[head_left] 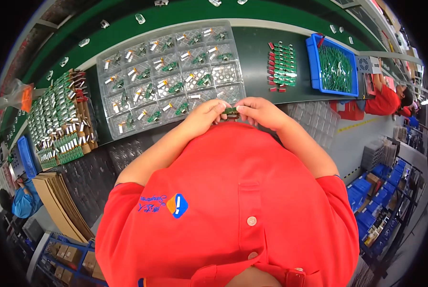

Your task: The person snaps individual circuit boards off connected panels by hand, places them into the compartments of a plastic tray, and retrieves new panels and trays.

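Note:
Between my two hands, close to my body at the table's edge, is a small green circuit board (231,110). My left hand (208,114) pinches its left end with thumb and fingers. On the other end my right hand (260,113) closes in the same way. Just beyond my left hand lies a clear plastic tray (100,79) with many compartments. Most compartments hold a green board with a white part attached. Farther off to the right, a stack of green boards with red ends (282,66) rests on the dark table.
A blue bin (314,64) of green wires stands at the right, beside a box with a fan grille (364,65). At the left are rows of boards in cardboard (61,119). A green conveyor (185,12) with small clear parts runs behind. A co-worker in red (384,100) sits at far right.

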Demonstrator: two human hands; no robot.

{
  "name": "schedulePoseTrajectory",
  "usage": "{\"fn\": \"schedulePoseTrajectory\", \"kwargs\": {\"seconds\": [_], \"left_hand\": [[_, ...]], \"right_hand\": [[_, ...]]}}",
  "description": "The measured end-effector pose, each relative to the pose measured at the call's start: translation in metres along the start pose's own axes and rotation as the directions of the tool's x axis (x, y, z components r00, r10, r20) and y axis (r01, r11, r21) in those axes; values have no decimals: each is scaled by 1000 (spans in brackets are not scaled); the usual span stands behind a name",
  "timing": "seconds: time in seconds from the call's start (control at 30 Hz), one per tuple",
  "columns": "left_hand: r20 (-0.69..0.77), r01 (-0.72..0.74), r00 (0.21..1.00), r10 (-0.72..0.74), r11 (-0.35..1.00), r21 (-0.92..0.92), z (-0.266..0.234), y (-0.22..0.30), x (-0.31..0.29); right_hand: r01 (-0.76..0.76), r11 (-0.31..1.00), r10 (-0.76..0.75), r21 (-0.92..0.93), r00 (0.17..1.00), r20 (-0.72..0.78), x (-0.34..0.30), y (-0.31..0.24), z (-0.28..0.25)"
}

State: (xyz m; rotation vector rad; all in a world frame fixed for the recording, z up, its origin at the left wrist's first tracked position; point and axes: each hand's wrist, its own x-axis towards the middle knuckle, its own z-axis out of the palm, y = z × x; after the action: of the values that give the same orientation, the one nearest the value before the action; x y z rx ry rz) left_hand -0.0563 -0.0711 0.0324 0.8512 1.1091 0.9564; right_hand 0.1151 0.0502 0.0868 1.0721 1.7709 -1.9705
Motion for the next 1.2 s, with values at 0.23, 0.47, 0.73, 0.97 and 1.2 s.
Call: {"fn": "schedulePoseTrajectory", "kwargs": {"seconds": [0.23, 0.47, 0.73, 0.97, 1.2], "left_hand": [[279, 175, 956, -94, 943, -284, 1, -16, 24], [347, 237, 934, -86, 876, -420, 11, -6, 53], [-84, 52, 992, -93, 916, -399, -8, 6, 82], [-238, 97, 955, -179, 943, -319, -14, 6, 94], [-352, -116, 898, 263, 914, 389, -13, 0, 114]], "right_hand": [[-63, 932, 16, 357, 991, 133, -9, 33, -17], [-7, 813, -52, 582, 995, 83, -30, 45, -34], [72, 944, 11, 322, 968, -250, -31, 60, -50], [184, 980, -194, -69, 964, -183, -8, 52, -41], [403, 455, -645, -794, 764, 19, 32, 48, -24]]}}
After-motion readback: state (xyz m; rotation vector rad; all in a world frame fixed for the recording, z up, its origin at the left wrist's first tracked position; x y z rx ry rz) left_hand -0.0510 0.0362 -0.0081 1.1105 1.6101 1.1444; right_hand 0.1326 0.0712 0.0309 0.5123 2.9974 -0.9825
